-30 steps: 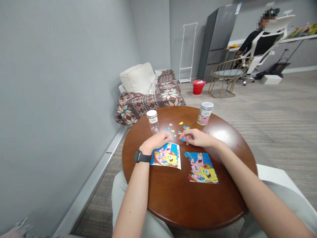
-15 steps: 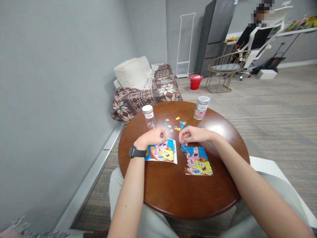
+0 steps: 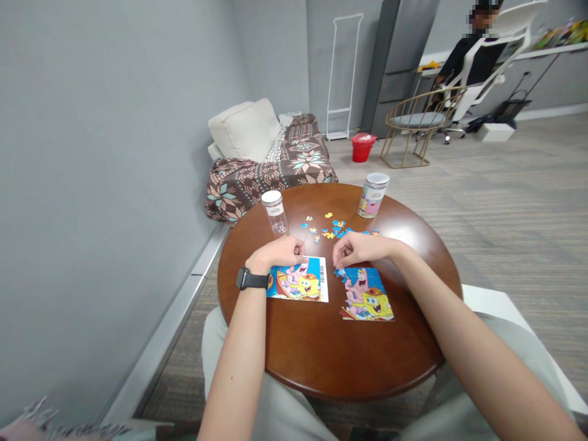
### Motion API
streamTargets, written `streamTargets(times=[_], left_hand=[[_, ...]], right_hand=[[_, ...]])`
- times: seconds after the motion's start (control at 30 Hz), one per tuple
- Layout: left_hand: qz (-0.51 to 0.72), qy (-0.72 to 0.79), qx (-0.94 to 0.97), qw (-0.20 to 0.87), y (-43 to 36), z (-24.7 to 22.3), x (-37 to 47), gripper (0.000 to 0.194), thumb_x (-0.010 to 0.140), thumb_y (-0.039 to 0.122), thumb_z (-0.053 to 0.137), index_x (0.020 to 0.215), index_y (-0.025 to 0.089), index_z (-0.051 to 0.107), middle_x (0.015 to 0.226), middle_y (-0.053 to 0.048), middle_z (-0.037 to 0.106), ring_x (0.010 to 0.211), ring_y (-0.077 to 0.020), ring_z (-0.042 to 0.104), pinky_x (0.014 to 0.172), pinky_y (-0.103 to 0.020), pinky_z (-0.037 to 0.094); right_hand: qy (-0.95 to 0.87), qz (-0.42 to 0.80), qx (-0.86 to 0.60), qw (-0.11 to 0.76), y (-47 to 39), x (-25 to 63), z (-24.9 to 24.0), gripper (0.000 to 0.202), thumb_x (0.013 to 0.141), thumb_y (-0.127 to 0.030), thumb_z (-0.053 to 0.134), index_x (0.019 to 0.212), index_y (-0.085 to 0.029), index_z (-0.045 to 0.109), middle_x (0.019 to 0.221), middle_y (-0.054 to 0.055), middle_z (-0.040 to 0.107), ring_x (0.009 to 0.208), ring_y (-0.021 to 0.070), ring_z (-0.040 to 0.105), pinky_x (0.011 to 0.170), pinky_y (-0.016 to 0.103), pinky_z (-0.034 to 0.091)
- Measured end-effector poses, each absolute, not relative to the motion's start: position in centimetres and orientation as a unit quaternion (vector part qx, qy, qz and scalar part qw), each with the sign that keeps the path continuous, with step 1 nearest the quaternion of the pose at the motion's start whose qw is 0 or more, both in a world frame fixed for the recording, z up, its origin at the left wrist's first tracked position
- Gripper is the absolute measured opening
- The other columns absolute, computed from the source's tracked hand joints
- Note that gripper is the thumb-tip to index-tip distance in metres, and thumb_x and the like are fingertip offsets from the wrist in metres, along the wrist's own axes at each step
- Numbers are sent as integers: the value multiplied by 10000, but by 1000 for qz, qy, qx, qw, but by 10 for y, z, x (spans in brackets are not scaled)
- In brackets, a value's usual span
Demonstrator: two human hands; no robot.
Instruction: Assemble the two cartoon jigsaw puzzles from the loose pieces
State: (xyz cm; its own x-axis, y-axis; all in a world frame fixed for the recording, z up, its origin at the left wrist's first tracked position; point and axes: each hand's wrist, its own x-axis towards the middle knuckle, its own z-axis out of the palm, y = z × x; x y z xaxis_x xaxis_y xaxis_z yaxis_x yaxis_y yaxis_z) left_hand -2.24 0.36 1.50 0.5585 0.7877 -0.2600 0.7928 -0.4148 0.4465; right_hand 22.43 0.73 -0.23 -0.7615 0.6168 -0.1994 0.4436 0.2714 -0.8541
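My right hand point(image 3: 358, 248) is closed in a pinch at the upper left corner of a partly joined jigsaw puzzle point(image 3: 370, 297). Its fingertips are on a blue puzzle piece point(image 3: 339, 271) at that corner. The joined part shows a yellow and a pink cartoon figure on blue. My left hand point(image 3: 282, 251), with a black watch at the wrist, lies over the top edge of a printed picture card point(image 3: 301, 283) with the same figures. Its fingers are curled in, and what they hold, if anything, is hidden. Loose puzzle pieces point(image 3: 339, 228) lie scattered beyond both hands.
A clear jar point(image 3: 275, 214) with a white lid stands at the back left of the round brown table point(image 3: 321, 361). A printed can point(image 3: 373, 197) stands at the back right. Behind are a covered sofa point(image 3: 294, 159), a red bin point(image 3: 362, 148), a gold chair point(image 3: 420, 122) and a seated person.
My right fingertips stay at the puzzle's corner with only a slight shift of the blue piece there. My left hand keeps its place on the card. The whole view has moved slightly.
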Motion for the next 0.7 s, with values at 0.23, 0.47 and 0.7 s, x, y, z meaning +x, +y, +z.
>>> streamTargets(times=[0.23,0.47,0.7], left_hand=[[-9,473,841,264,3,15,-22,187,734,343,605,677,173,550,635,32,509,555,-96,407,522,-247,288],[-15,471,843,261,6,12,-23,177,736,345,596,696,176,562,626,33,509,553,-103,411,524,-252,289],[-11,471,842,262,5,14,-23,179,727,346,603,688,177,557,633,32,509,559,-104,415,526,-248,294]], right_hand=[[-805,485,-335,68,5,222,1,155,688,-317,709,738,-171,729,662,3,700,575,113,586,540,215,424],[-803,488,-340,40,3,220,2,179,684,-309,701,752,-144,719,700,18,708,593,109,591,545,204,423],[-805,483,-344,32,2,220,2,189,681,-325,709,757,-153,734,714,21,717,608,117,602,558,210,428]])
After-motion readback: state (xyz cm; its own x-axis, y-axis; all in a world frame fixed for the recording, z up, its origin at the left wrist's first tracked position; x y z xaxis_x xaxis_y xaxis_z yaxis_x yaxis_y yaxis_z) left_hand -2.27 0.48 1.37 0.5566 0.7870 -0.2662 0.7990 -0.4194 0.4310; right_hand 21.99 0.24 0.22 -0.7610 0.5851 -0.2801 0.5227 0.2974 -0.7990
